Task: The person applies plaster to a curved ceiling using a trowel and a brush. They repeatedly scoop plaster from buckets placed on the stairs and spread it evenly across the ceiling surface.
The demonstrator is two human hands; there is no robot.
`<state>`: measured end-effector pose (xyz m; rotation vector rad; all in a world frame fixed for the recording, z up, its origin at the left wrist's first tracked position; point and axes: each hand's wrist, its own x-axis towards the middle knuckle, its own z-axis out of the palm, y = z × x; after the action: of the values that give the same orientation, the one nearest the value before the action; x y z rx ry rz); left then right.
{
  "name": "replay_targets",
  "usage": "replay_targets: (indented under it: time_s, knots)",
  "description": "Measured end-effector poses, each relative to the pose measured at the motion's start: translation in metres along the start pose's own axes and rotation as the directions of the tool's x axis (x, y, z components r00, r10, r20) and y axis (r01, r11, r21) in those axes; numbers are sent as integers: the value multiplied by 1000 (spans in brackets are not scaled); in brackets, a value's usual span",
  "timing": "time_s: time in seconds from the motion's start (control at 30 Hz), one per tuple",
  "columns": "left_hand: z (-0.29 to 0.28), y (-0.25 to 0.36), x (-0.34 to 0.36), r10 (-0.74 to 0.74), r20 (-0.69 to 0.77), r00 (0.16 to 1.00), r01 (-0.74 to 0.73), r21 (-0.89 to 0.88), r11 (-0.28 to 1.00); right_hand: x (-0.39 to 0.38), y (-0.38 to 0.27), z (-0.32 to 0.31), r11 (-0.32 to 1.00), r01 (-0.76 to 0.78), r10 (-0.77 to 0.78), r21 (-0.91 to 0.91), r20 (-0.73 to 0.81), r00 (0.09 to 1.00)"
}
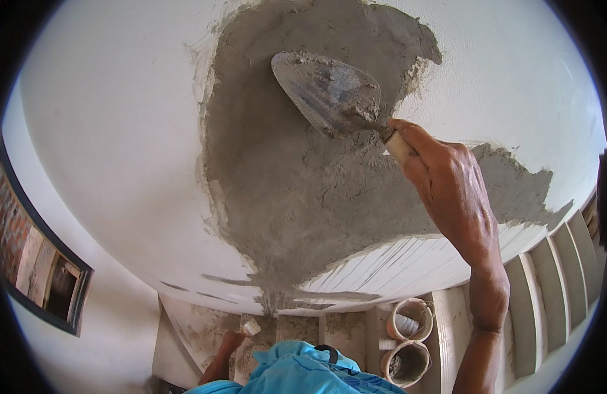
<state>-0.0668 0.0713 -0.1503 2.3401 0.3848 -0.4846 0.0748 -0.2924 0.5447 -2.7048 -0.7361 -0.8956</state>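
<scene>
My right hand is closed round the pale wooden handle of a pointed metal trowel, smeared with mortar and held against or just over a patch of grey plaster on the white wall. The patch has ragged edges and spreads rightward and down toward the wall's foot. My left hand is low at the left, closed on a small pale object that I cannot make out clearly.
Concrete steps climb along the wall to the right. Two buckets stand on the steps below, one with pale contents, one with dark. At the far left a dark-framed window shows brickwork beyond. Blue cloth of my clothing is at the bottom.
</scene>
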Motion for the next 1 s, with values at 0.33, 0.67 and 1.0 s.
replay_targets:
  time_s: [0.33,0.67,1.0]
  knots:
    - [-3,9,-12,-33,-105,994,30,-27,999,-23,5,-12,998,-32,22,63,160,987]
    - [11,-7,4,-110,-8,994,106,-205,973,-20,15,-15,998,-59,60,-8,20,998]
    - [20,-18,16,144,-36,989,-130,252,959,-20,14,-21,998,-41,45,47,-95,994]
